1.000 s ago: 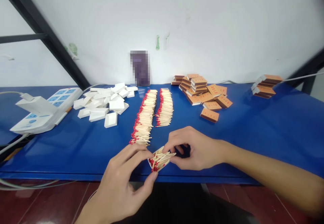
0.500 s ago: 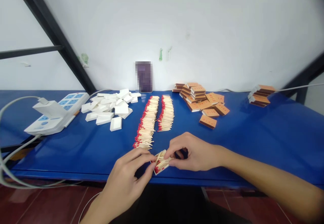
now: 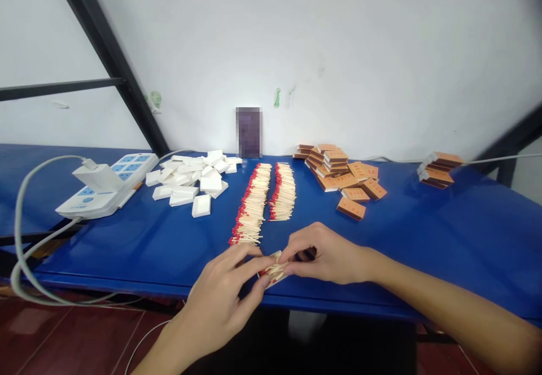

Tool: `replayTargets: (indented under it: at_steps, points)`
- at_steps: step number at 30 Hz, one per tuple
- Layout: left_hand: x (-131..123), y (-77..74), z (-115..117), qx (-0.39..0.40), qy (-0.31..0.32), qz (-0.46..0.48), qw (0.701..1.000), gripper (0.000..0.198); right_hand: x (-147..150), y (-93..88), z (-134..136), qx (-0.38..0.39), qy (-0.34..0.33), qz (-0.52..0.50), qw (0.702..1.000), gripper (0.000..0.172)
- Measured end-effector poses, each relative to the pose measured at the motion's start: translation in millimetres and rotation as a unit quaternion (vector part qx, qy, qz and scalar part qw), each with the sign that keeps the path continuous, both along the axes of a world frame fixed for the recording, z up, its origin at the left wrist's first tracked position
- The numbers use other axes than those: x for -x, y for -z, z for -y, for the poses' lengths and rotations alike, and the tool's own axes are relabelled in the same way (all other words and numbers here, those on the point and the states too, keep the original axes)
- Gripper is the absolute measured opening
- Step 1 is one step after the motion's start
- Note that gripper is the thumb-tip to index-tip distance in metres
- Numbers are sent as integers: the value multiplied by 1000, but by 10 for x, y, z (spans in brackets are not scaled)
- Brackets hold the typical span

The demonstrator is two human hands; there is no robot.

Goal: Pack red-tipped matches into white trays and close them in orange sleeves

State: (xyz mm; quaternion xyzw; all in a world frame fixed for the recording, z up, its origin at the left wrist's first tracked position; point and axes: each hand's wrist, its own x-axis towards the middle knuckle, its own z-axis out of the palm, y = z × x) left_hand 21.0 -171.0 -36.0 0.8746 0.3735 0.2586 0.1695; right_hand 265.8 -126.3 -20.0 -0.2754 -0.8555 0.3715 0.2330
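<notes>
A small white matchbox tray (image 3: 276, 282) lies at the table's near edge between my hands, filled with red-tipped matches (image 3: 277, 272). Over the tray's left end, the fingers and thumb of my left hand (image 3: 231, 284) close around it and press on the match heads. My right hand (image 3: 324, 255) pinches at the right end, thumb and forefinger against the tray and the match sticks; its other fingers curl under. Just beyond, two long rows of loose matches run away from me, a longer left row (image 3: 253, 205) and a shorter right row (image 3: 283, 193).
White empty trays (image 3: 186, 177) form a heap at the left. Orange matchbox sleeves (image 3: 339, 169) are piled right of centre, and a small stack of matchboxes (image 3: 440, 169) stands far right. A power strip (image 3: 135, 166) with cables lies left. A pixelated dark object (image 3: 249, 132) leans on the wall.
My left fingers have moved right, farther over the tray and its matches. The right hand keeps its pinch at the other end. The whole view has shifted slightly.
</notes>
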Motion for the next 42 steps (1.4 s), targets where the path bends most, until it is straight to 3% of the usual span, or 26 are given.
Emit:
replayTargets:
  at_steps: [6, 13, 21, 32, 42]
  points:
    - [6, 61, -5, -11, -5, -17, 1000, 38, 21, 24, 16, -31, 8, 4, 999, 19]
    - [36, 67, -30, 13, 12, 3, 1000, 30, 76, 33, 44, -50, 2, -1, 999, 14]
    - [74, 13, -7, 36, 22, 1, 999, 28, 129, -19, 10, 88, 20, 8, 996, 17]
    - [86, 125, 23, -45, 18, -30, 998, 28, 22, -47, 34, -32, -14, 41, 999, 17]
    - [97, 139, 47, -77, 27, -27, 996, 28, 18, -73, 32, 25, -19, 38, 999, 11]
